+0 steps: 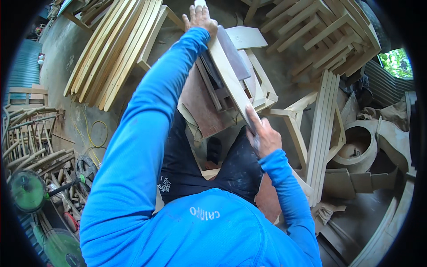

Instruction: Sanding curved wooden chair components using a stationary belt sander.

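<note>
Head view, left hand [200, 18] and right hand [265, 135] gripping smooth pale wooden slat [229, 78]

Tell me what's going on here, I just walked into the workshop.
A person in a blue long-sleeved shirt works on a pale wooden chair frame propped against their knees. The left hand grips its far end; the right hand presses on the near end of a light wooden rail. Stacked curved wooden slats and other chair parts lie around.

Bare floor [66, 49] is left open only at the far left, past the stacked curved slats [113, 49]. The right side is blocked by a chair frame [311, 129], piled wooden frames [324, 35] and curved offcuts [364, 142].
</note>
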Tool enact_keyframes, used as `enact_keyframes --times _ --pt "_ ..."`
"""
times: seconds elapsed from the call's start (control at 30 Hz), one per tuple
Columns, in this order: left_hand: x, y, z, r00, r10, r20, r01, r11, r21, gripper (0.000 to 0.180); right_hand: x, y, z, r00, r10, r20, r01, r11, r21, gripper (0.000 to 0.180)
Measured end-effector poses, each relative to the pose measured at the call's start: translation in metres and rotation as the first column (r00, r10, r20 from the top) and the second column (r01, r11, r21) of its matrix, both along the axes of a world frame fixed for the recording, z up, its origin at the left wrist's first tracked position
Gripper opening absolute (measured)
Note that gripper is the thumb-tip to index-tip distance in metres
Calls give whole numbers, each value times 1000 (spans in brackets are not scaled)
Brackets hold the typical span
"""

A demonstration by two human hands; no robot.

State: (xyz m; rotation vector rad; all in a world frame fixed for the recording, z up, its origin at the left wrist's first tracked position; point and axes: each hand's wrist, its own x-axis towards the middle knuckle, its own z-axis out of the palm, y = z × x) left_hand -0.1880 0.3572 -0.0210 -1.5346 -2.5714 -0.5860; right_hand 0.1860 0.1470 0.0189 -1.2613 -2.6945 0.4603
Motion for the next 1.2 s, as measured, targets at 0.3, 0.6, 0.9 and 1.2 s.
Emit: enact_keyframes --times 0.3,0.6,0.9,1.2 --pt "70 -48 -4 1000 -2 -31 -1 994 -110 75 65 -41 -8 998 51 -35 -53 997 -61 85" --pt "125 -108 12 993 -79 89 87 992 -87 83 109 -83 3 998 53 -16 -55 988 -146 79" --pt "-4 0 -10 1000 -22 -9 22 1000 -6 75 -9 5 -6 998 51 32 -52 998 26 77" --pt "-58 52 26 996 -3 90 10 997 -79 73 -84 66 -2 999 -8 37 3 991 134 68"
